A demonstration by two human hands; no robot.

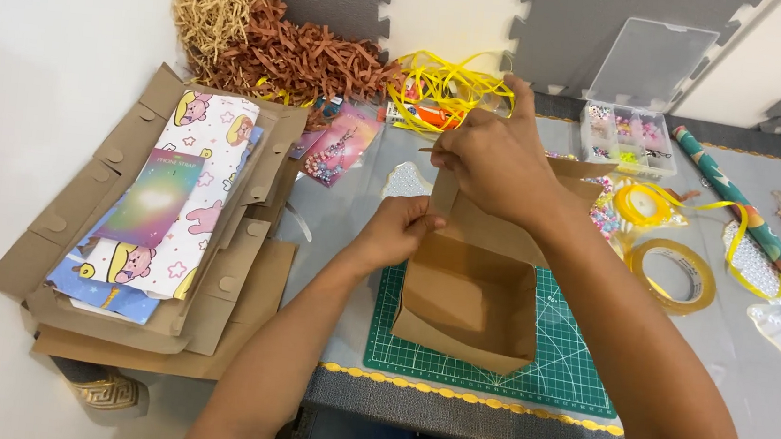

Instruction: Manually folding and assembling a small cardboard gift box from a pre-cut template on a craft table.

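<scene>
An open brown box point(470, 297) stands on a green cutting mat point(576, 358) on the worktop point(771, 394). Both hands grip its far flap — left hand point(399, 230) pinching the left edge, right hand point(495, 158) closed over the top. Tape roll point(675, 275) lies to the right.

My way is open over the bare green cutting mat point(576, 358) right of the cardboard box point(469, 311); tape roll point(674, 274) and flattened cardboard stack point(214, 298) hem both flanks.

Brown box point(470, 304): open, on green mat, centre.
Flat cartons point(80, 211): stacked left.
Iridescent card packet point(149, 198): atop stack.
Clear compartment case point(627, 137): top right.
</scene>
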